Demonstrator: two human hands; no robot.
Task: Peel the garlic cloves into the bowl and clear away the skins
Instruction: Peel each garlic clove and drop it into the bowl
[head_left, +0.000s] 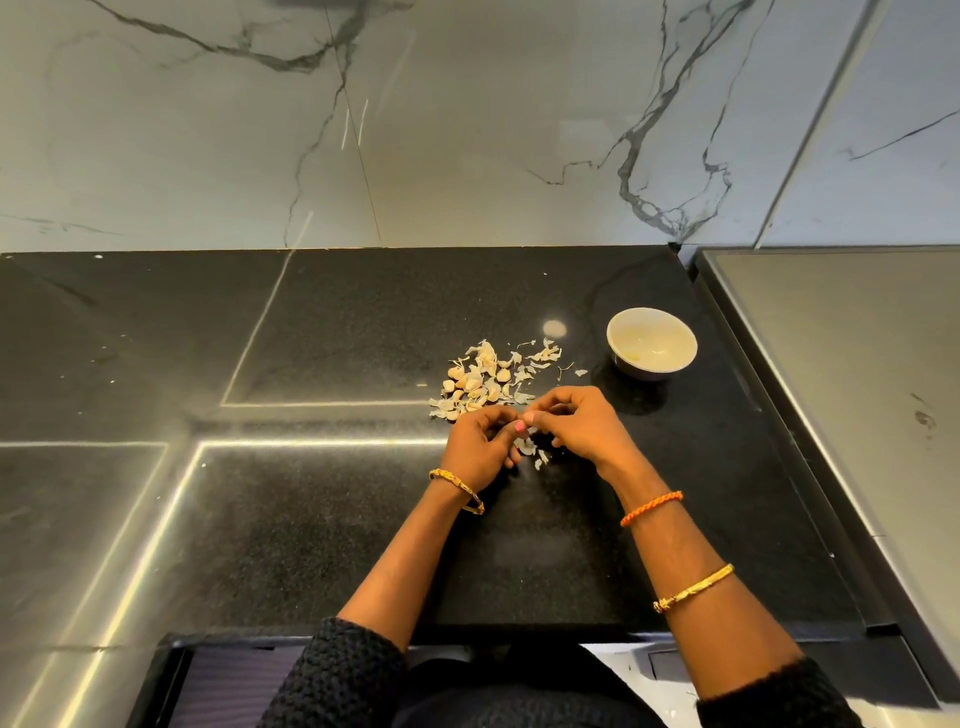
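Observation:
A heap of garlic cloves and papery skins (485, 382) lies on the black counter (332, 332). Just in front of it my left hand (480, 447) and my right hand (576, 423) meet, fingers curled, pinching one garlic clove (525, 420) between them; the clove is mostly hidden by the fingertips. A few loose skin flakes (532, 453) lie below the hands. A small white bowl (652, 344) stands to the right of the heap, behind my right hand, with a little pale matter at its bottom.
A marble wall (467, 130) rises behind the counter. A grey raised slab (852, 395) with a dark rim runs along the right side, close to the bowl. The counter's front edge is near my elbows.

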